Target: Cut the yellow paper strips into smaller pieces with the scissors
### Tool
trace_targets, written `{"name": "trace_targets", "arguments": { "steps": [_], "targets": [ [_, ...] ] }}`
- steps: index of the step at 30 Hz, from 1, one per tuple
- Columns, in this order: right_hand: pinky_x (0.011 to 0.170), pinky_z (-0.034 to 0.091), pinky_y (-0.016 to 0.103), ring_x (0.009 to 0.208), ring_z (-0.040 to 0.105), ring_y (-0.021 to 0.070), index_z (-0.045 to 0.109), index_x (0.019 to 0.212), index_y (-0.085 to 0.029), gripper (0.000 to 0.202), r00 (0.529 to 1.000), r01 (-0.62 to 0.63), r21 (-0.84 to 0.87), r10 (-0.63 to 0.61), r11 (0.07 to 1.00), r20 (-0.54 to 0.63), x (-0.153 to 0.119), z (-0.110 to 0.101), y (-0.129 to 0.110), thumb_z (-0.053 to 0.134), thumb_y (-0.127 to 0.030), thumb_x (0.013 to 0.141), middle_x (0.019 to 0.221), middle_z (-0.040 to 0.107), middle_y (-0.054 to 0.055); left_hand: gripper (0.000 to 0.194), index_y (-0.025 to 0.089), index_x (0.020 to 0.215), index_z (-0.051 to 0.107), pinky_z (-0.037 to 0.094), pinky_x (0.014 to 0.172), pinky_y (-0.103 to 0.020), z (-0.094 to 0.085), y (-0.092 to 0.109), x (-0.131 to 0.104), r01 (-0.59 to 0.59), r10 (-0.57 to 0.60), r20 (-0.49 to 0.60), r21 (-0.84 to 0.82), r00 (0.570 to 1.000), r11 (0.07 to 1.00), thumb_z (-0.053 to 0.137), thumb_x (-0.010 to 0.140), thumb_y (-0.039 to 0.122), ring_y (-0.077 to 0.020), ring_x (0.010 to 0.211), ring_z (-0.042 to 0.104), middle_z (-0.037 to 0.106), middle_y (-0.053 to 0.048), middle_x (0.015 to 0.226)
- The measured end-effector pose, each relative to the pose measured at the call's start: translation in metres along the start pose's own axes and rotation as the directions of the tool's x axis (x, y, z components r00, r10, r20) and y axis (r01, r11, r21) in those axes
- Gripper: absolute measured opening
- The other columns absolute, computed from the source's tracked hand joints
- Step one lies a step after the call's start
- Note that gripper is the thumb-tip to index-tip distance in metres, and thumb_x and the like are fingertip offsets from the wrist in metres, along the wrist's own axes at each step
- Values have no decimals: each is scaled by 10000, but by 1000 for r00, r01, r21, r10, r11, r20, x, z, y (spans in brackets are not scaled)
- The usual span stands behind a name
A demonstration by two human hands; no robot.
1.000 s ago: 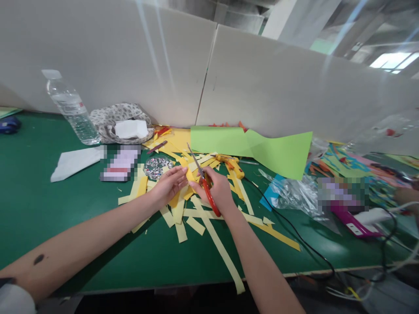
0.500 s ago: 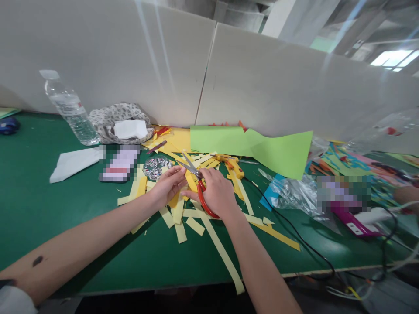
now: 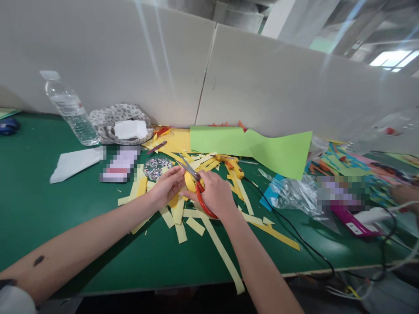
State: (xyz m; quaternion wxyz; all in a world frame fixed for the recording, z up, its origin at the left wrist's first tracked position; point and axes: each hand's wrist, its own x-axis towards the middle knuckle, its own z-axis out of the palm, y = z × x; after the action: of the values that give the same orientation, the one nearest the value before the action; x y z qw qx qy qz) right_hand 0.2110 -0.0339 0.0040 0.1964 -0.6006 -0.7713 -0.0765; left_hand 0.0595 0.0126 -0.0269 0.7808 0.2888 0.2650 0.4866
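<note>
My right hand (image 3: 216,192) is closed around red-handled scissors (image 3: 203,203), whose metal blades point up and to the left. Pinched in the fingers of my left hand (image 3: 168,185) is a curved yellow paper strip (image 3: 189,181), just beside the blades. Under and around both hands lie many pale and deep yellow strips (image 3: 218,246). A round clear dish of small shiny pieces (image 3: 157,168) rests behind my left hand. Beyond my right hand is a yellow glue gun (image 3: 234,165) with a black cord.
A water bottle (image 3: 72,111), a patterned pouch (image 3: 119,122) and a phone (image 3: 121,165) stand or lie at left. Green paper (image 3: 248,146) leans near the partition (image 3: 278,83). Plastic wrap (image 3: 299,196), cables and a blurred hand (image 3: 406,194) are at right.
The scissors have shifted slightly left and their blades look closer together. The yellow strip by my left fingers now shows as a curve.
</note>
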Motion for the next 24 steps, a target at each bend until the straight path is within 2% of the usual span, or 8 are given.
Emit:
{"name": "trace_targets", "arguments": {
  "steps": [15,24],
  "targets": [
    [526,263,237,688,536,180,515,885,-205,551,1000,-3,18,3,1000,-6,0,3,1,442,-723,714,744,587,41,95,161,808,596,505,598,-179,-1,0,1,6,-6,-1,4,1000,1000,666,744,163,-97,682,644,683,-13,795],
    [539,282,244,674,538,175,531,880,-198,544,1000,4,29,-3,1000,-22,0,5,2,469,-711,709,725,589,39,105,158,834,601,509,605,-180,-1,-1,1,-8,8,-6,-4,1000,1000,662,750,175,-101,689,645,674,-10,771]
  ]
}}
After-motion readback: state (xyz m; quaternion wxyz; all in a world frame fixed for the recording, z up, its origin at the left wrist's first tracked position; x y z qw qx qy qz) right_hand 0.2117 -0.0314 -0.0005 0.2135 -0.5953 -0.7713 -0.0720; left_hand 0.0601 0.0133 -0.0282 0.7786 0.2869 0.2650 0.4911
